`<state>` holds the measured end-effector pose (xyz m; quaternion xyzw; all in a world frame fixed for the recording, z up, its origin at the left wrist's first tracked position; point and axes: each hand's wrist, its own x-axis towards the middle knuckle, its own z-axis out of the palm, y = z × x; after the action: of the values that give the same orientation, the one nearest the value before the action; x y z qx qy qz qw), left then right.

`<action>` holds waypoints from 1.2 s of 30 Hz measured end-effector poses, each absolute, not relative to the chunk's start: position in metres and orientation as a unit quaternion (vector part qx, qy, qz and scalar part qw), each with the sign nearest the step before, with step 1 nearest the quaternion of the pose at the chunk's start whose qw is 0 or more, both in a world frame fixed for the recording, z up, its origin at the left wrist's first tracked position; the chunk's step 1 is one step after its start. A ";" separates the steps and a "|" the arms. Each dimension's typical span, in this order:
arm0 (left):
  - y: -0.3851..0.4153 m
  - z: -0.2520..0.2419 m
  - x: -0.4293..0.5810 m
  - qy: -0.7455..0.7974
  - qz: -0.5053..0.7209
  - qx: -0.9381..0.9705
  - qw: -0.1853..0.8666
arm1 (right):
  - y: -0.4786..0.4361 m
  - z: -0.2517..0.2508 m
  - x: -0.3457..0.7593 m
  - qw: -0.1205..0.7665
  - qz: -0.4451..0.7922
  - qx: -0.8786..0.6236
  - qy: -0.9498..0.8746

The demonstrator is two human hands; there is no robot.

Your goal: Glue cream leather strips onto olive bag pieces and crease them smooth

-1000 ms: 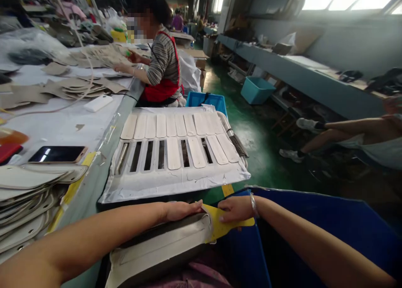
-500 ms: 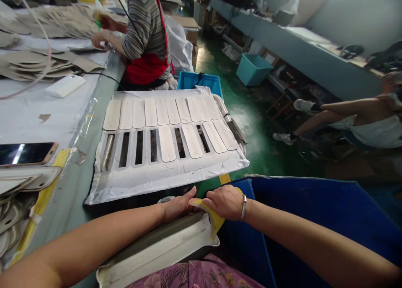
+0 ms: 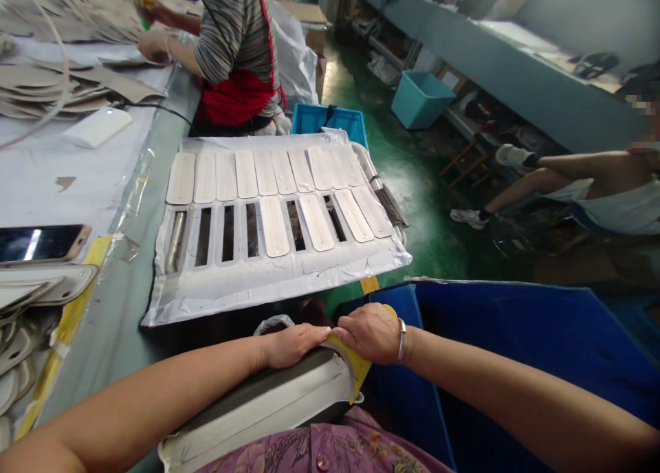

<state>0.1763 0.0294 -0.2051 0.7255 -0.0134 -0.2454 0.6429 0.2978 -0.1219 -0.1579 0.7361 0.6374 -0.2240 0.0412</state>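
Note:
Across my lap lies a long off-white panel (image 3: 278, 401) with a dark grey-green back edge. My left hand (image 3: 296, 346) is closed over its far edge, the fingertips reaching the panel's right end; its grip underneath is hidden. A flat yellow piece (image 3: 357, 366) with small dark marks is in my right hand (image 3: 371, 332), set against the panel's right end. A bit of yellow also shows above that fist. The fingertips of both hands meet or nearly meet at the panel's corner.
Ahead stands a white-covered rack (image 3: 289, 267) with slots and white strips (image 3: 273, 225). A table (image 3: 139, 205) at left bears a phone (image 3: 41, 244) and stacked pieces (image 3: 46, 287). A blue bin (image 3: 505, 349) is at right. A co-worker (image 3: 232, 60) sits ahead; another person's legs (image 3: 546, 174) show at right.
My left hand has turned over, its raised thumb now down and its fingers laid over the panel's edge. My right hand stays on the yellow piece. The view has shifted slightly.

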 end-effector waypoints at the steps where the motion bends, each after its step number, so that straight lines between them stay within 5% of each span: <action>1: 0.029 -0.203 0.176 -0.025 -0.245 0.730 0.638 | -0.123 -0.159 0.297 0.038 -0.222 0.738 0.636; 18: 0.026 -0.183 0.179 -0.081 -0.303 0.764 0.563 | -0.143 -0.164 0.287 0.018 -0.294 0.741 0.603; 36: 0.033 -0.184 0.193 -0.099 -0.393 0.691 0.598 | -0.140 -0.151 0.300 0.072 -0.392 0.699 0.593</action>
<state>0.1926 0.0331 -0.1841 0.6913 -0.0987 -0.3933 0.5980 0.2997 -0.1400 -0.1505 0.6994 0.5931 -0.3921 0.0723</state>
